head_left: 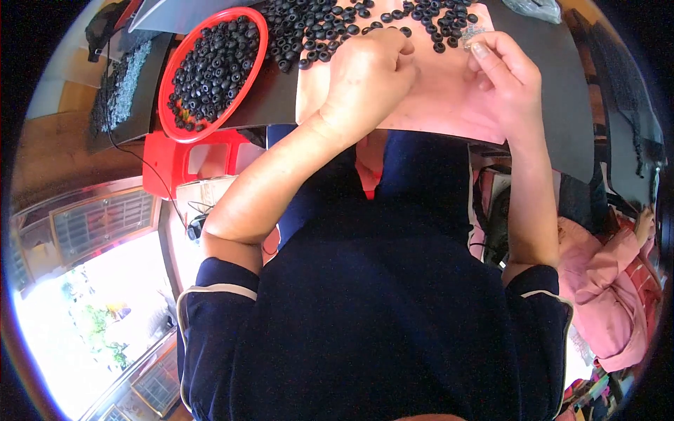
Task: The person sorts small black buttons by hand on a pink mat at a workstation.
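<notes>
My left hand [372,78] is over a pink sheet [428,105], its fingers curled closed; whatever they may hold is hidden behind the knuckles. Small black ring-shaped pieces [439,47] lie loose just beyond both hands. My right hand [511,78] is at the sheet's right side, thumb and index finger pinched together. By its fingertips is a small patch of silvery, clear bits [472,35]; I cannot make out what the pinch holds. A red oval basin [166,112] full of the same black pieces stands left of my left hand.
The sheet lies on a dark tabletop [562,119]. A clear plastic bag [535,8] is at its far right. Beneath the basin stands a red plastic stool [165,161]. A thin black cable [130,150] hangs at left. Another person in pink [604,295] sits at right.
</notes>
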### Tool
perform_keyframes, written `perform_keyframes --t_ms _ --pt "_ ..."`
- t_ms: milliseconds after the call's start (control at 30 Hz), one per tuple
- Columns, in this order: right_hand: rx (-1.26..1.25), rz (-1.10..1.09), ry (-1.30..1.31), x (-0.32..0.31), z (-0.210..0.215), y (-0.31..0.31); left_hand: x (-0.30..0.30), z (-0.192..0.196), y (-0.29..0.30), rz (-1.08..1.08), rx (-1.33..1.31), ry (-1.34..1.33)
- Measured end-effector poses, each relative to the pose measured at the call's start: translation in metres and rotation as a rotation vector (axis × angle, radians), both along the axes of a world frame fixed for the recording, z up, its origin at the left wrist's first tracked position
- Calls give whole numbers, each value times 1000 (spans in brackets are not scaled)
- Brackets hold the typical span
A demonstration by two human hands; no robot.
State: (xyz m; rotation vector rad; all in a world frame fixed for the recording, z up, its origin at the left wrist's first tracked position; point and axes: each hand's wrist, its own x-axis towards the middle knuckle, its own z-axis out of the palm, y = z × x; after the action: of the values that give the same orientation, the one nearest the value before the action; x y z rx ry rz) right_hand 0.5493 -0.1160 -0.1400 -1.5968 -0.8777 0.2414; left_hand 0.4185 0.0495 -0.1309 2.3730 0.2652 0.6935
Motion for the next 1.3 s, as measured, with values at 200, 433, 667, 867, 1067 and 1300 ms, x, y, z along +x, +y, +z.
perform_keyframes --t_ms 200,433,667,867,1067,1300 --pt "36 -77 127 4 0 -15 28 -3 10 -82 192 -171" --pt "86 -57 182 4 -2 -17 53 18 -7 -177 516 -194" --pt "110 -18 238 5 -3 -24 63 2 5 -260 548 -151" --pt "166 88 336 10 0 -28 37 23 9 -284 363 -195" --pt "178 126 383 9 4 -30 41 20 8 -353 546 -271" --pt "182 127 431 7 4 -32 51 13 7 -295 633 -224"
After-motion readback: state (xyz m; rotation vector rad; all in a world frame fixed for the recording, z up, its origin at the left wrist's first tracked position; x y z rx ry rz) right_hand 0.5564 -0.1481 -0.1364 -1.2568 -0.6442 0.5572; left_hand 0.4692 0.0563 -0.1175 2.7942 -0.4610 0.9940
